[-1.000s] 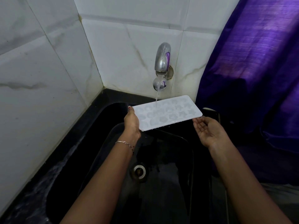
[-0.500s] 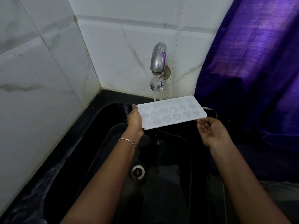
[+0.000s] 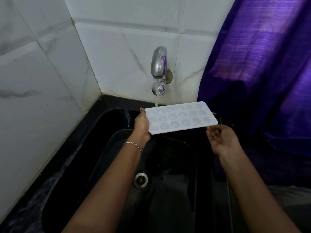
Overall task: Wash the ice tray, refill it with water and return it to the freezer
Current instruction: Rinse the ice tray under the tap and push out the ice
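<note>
Your left hand (image 3: 142, 125) grips left end of white ice tray (image 3: 181, 117), held nearly level over black sink (image 3: 101, 148). Tap (image 3: 159, 64) stream lands on tray's far left edge. Your right hand (image 3: 222, 140): palm up, fingers relaxed, empty, just beside tray's near right corner.

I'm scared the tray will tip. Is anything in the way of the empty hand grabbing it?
Nothing visible is. The right hand lies open, palm up, close by the near right corner of the ice tray, with nothing between them. The left hand grips the tray's other end, under the stream from the tap.
</note>
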`<state>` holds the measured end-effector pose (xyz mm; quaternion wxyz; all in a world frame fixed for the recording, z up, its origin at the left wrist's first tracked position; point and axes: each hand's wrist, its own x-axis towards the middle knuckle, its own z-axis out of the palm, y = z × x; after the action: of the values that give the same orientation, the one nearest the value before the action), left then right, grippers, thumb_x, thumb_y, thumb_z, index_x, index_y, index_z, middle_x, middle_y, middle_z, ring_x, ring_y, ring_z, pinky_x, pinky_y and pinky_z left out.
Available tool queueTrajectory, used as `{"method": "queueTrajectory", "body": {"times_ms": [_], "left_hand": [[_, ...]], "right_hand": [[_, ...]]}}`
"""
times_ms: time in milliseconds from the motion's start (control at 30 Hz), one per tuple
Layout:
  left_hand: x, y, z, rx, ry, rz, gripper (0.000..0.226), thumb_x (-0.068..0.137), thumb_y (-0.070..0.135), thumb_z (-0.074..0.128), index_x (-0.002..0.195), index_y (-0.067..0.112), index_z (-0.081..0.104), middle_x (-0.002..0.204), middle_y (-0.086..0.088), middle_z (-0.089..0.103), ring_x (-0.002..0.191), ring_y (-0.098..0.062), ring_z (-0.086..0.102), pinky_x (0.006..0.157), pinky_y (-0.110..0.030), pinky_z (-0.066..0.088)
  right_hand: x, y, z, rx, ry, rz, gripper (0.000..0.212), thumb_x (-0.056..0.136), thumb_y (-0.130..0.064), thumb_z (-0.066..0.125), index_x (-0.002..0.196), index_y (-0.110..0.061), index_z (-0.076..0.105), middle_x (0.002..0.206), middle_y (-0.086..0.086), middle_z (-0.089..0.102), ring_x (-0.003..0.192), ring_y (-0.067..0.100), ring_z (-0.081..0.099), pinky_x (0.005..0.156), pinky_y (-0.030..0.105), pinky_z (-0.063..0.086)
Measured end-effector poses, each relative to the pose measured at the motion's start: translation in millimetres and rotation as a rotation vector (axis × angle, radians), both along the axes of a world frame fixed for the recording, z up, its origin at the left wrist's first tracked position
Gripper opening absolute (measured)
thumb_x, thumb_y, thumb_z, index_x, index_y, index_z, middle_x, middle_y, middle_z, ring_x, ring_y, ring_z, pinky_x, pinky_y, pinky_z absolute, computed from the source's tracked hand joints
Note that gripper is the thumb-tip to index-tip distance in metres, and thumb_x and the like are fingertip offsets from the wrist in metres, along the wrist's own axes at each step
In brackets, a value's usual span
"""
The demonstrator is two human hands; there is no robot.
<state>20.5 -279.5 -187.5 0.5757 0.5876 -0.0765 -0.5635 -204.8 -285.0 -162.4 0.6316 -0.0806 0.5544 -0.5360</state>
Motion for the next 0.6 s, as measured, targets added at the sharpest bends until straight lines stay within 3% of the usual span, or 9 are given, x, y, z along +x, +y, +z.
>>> {"method": "queueTrajectory", "body": {"times_ms": [133, 233, 367, 500, 600], "left_hand": [[7, 20, -2, 0.006, 0.013, 0.019, 0.050, 0.100, 0.052, 0.036, 0.112, 0.011, 0.062, 0.095, -0.009, 0.071, 0.079, -0.029, 0.069, 0.062, -0.039, 0.057], [16, 47, -2, 0.020, 0.020, 0.043, 0.048, 0.100, 0.051, 0.036, 0.106, 0.011, 0.062, 0.089, -0.007, 0.071, 0.072, -0.026, 0.070, 0.051, -0.034, 0.056], [28, 91, -2, 0.046, 0.002, 0.081, 0.049, 0.100, 0.051, 0.035, 0.105, 0.011, 0.063, 0.090, -0.008, 0.072, 0.074, -0.026, 0.070, 0.054, -0.034, 0.055], [43, 131, -6, 0.085, -0.027, 0.125, 0.051, 0.100, 0.052, 0.035, 0.114, 0.010, 0.061, 0.093, -0.009, 0.071, 0.077, -0.027, 0.070, 0.048, -0.032, 0.055], [56, 156, -5, 0.096, -0.078, 0.153, 0.053, 0.101, 0.051, 0.033, 0.118, 0.008, 0.060, 0.091, -0.009, 0.070, 0.076, -0.026, 0.069, 0.047, -0.031, 0.054]], "right_hand": [[5, 12, -6, 0.029, 0.030, 0.032, 0.015, 0.092, -0.005, 0.049, 0.083, -0.005, 0.060, 0.079, 0.005, 0.060, 0.074, 0.013, 0.061, 0.066, 0.021, 0.050], [9, 26, -9, 0.048, 0.071, 0.062, 0.016, 0.092, -0.005, 0.049, 0.079, -0.006, 0.059, 0.076, 0.005, 0.058, 0.072, 0.013, 0.059, 0.070, 0.022, 0.050], [19, 45, -15, 0.069, 0.174, 0.125, 0.015, 0.091, -0.007, 0.050, 0.079, -0.010, 0.060, 0.077, 0.002, 0.059, 0.076, 0.013, 0.058, 0.083, 0.027, 0.047], [33, 53, -14, 0.048, 0.227, 0.153, 0.011, 0.093, -0.010, 0.052, 0.098, -0.010, 0.062, 0.088, 0.001, 0.063, 0.089, 0.014, 0.060, 0.090, 0.029, 0.046], [47, 49, -4, -0.007, 0.223, 0.166, 0.013, 0.094, -0.010, 0.052, 0.101, -0.010, 0.062, 0.091, 0.001, 0.065, 0.094, 0.014, 0.062, 0.092, 0.028, 0.047]]}}
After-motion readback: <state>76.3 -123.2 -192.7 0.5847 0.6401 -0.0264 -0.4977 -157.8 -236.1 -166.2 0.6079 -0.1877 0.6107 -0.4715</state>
